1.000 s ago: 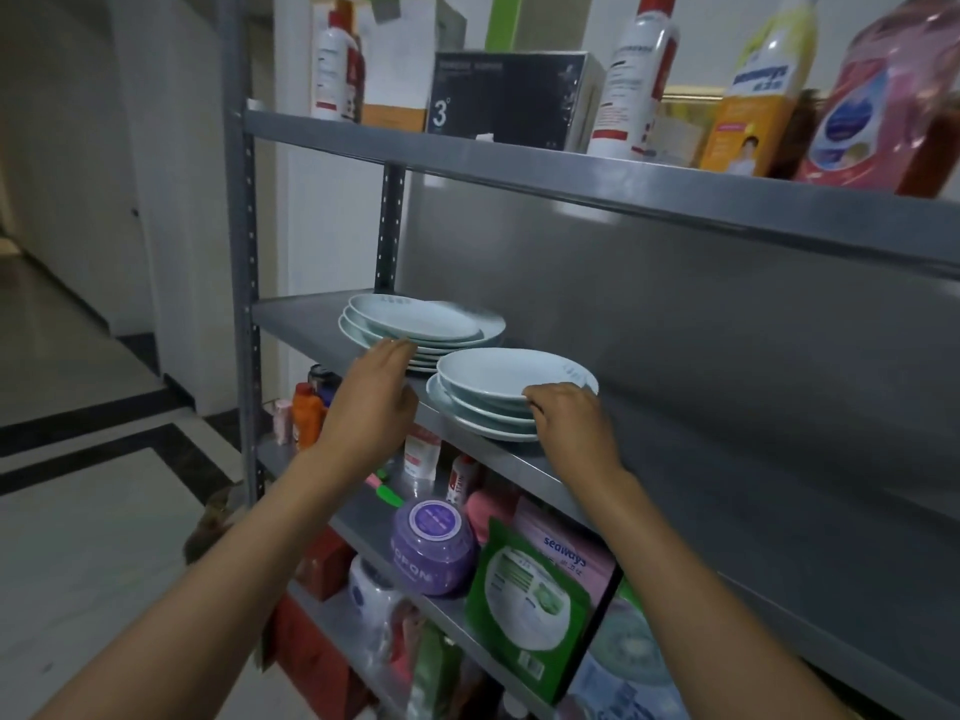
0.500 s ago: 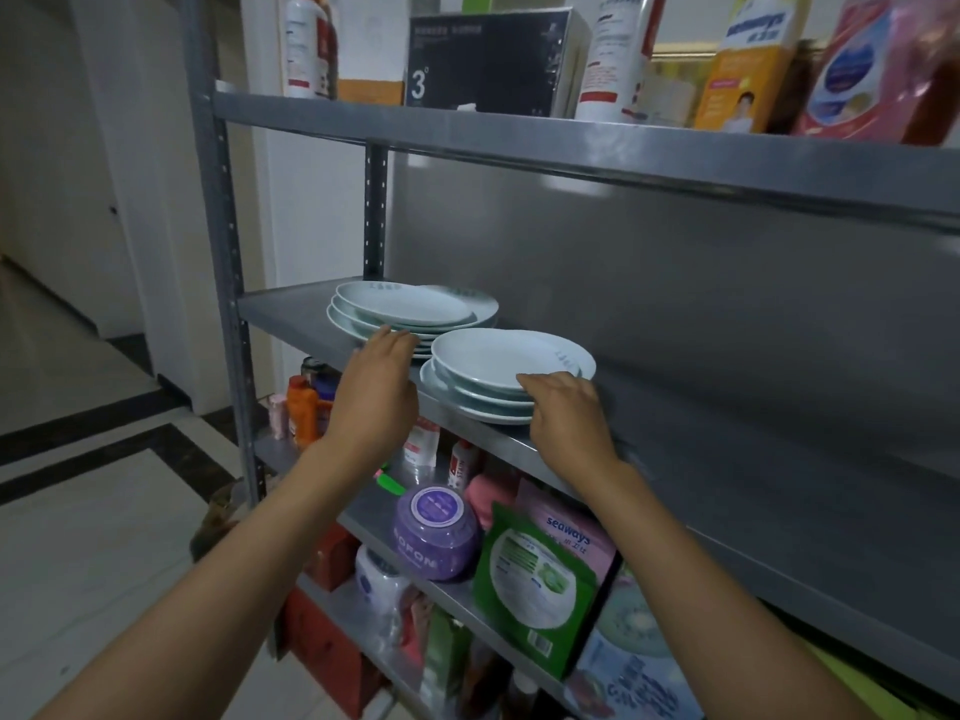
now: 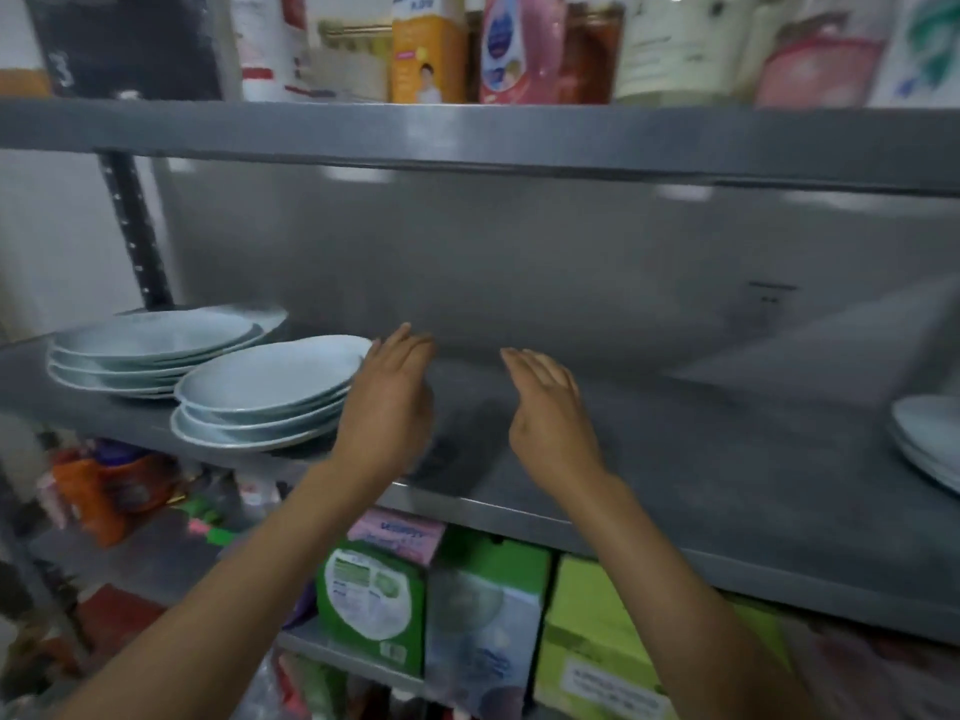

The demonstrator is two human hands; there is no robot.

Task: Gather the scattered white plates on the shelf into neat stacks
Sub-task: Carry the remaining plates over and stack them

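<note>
Two stacks of white plates stand on the grey metal shelf: a far stack at the left and a nearer stack beside it. More white plates sit at the right edge of the view. My left hand hovers just right of the nearer stack with straight fingers, holding nothing. Over the bare shelf a little further right, my right hand is likewise flat and empty.
The shelf above carries bottles and boxes and hangs low over the plates. Below, packets, green boxes and an orange bottle fill the lower shelves. A dark upright post stands at the left.
Both hands have left the two stacks and moved right over the bare shelf. The view has swung right, bringing more plates into sight at the right edge.
</note>
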